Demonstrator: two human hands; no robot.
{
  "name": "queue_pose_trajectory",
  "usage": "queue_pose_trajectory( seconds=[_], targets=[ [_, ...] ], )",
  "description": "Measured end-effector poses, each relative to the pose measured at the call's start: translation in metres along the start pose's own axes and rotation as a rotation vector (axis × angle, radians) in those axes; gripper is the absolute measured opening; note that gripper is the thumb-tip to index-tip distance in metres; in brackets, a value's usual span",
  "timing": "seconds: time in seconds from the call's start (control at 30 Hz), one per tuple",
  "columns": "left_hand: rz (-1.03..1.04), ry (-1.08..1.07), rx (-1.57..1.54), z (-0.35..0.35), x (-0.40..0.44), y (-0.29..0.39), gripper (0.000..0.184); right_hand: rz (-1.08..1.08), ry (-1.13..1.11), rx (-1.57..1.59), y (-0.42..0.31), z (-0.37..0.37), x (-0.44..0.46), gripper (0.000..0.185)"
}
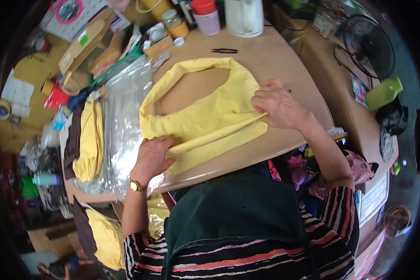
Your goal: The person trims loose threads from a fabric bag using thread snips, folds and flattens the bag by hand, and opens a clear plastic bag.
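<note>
A yellow cloth piece (205,105) with a wide loop at its far side lies on the table, possibly a shoulder bag. Along its near part runs a raised fold, with a flat strip of the same cloth below. My left hand (153,157), with a gold watch at the wrist, is closed on the fold's left end, its fingertips partly hidden in the cloth. At the other end my right hand (279,105) pinches the cloth near the right edge. Left of the cloth, clear plastic bags (126,88) lie beside my left hand.
Small black thread snips (224,51) lie beyond the loop. A white kettle (244,18), a red-lidded cup (205,18) and a jar (175,24) stand at the back. Folded yellow and brown cloth (89,140) rests at left; a black fan (368,45) stands at right.
</note>
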State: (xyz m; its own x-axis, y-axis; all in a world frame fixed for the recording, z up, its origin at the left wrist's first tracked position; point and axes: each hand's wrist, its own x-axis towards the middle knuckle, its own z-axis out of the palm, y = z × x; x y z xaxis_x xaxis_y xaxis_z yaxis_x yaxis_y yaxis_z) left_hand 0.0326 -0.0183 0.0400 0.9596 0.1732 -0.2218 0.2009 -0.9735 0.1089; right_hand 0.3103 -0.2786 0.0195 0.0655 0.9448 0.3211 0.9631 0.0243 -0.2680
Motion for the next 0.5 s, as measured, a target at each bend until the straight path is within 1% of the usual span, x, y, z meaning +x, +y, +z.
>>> queue_pose_trajectory(
  seconds=[0.07, 0.1, 0.17, 0.2, 0.3, 0.33, 0.37, 0.43, 0.5],
  targets=[
    [0.058, 0.158, -0.079, 0.014, -0.016, -0.012, 0.024, 0.04, -0.018, -0.032, -0.001, 0.004, -0.002, 0.027],
    [0.03, 0.161, -0.092, 0.023, -0.02, -0.017, 0.024, 0.015, -0.034, -0.023, -0.002, 0.007, -0.003, 0.027],
    [0.059, 0.293, -0.145, 0.043, -0.025, -0.026, 0.021, -0.006, -0.062, -0.116, -0.002, 0.015, -0.007, 0.024],
    [0.062, 0.333, -0.174, 0.051, -0.027, -0.029, 0.021, -0.024, -0.073, -0.112, 0.0, 0.022, -0.011, 0.024],
    [0.018, 0.299, -0.243, 0.067, -0.028, -0.034, 0.021, -0.09, -0.043, -0.177, 0.009, 0.047, -0.018, 0.019],
    [0.024, 0.359, -0.231, 0.079, -0.024, -0.039, 0.02, -0.08, -0.045, -0.19, 0.01, 0.05, -0.018, 0.016],
    [0.017, 0.363, -0.24, 0.089, -0.023, -0.044, 0.02, -0.069, -0.047, -0.205, 0.012, 0.052, -0.018, 0.014],
    [0.051, 0.458, -0.184, 0.092, -0.016, -0.043, 0.015, -0.071, -0.041, -0.224, 0.014, 0.058, -0.016, 0.014],
    [0.064, 0.456, -0.18, 0.095, -0.015, -0.048, 0.015, -0.074, -0.028, -0.247, 0.013, 0.059, -0.014, 0.014]
  ],
)
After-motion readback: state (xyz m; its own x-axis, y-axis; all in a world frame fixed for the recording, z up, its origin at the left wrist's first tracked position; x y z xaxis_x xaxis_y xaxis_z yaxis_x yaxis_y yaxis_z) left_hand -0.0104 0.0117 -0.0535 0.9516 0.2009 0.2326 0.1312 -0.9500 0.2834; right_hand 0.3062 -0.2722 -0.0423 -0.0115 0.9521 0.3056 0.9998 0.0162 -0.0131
